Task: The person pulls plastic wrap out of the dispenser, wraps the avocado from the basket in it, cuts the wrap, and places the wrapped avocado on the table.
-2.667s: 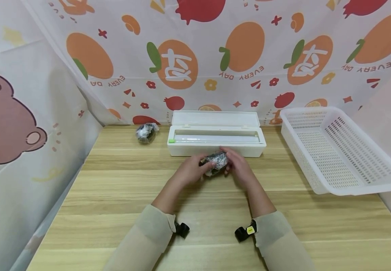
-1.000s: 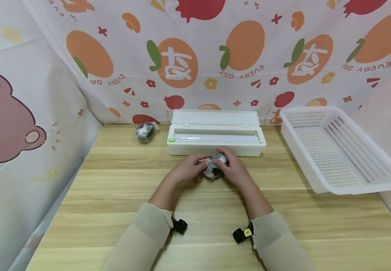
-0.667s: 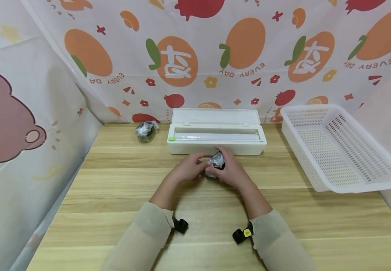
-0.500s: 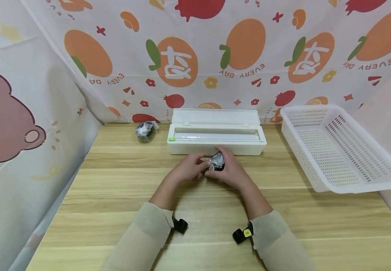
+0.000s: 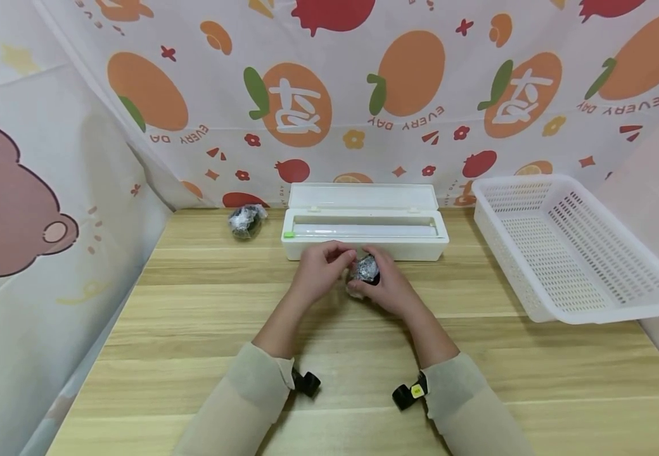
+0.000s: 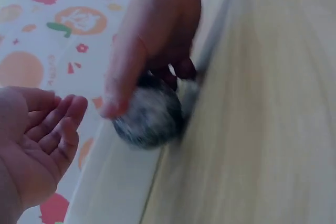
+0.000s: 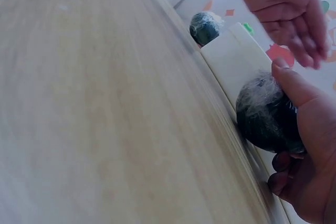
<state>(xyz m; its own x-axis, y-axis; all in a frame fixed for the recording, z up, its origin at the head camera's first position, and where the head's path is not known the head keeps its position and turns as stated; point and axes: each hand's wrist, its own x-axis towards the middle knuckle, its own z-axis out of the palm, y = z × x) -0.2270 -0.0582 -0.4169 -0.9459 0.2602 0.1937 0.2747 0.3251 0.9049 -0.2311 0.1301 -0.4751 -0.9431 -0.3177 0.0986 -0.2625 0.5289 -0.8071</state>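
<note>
A round, dark green thing wrapped in clear cling film (image 5: 367, 270) sits in my right hand (image 5: 391, 286), near the front of the white cling film box. In the right wrist view, the thumb and fingers of this hand curl round the wrapped thing (image 7: 262, 109). My left hand (image 5: 318, 272) is just to its left, and both wrist views show a gap between them. The fingers of the left hand (image 6: 44, 148) are loosely bent with nothing in them. The left wrist view blurs the wrapped thing (image 6: 149, 116). Its underside is hidden in the head view.
Behind the hands stands the white cling film box (image 5: 421, 252), lid up, with a roll inside and a green slider (image 5: 289, 234). Another film-wrapped dark green round thing (image 5: 246, 221) lies at the back left. A white slotted basket (image 5: 620, 316) stands at the right of the wooden table (image 5: 192, 354).
Earlier both hands held the wrapped thing and turned it. Since half a second ago my left hand has come off it and moved slightly up and away, while the right hand keeps its grip.
</note>
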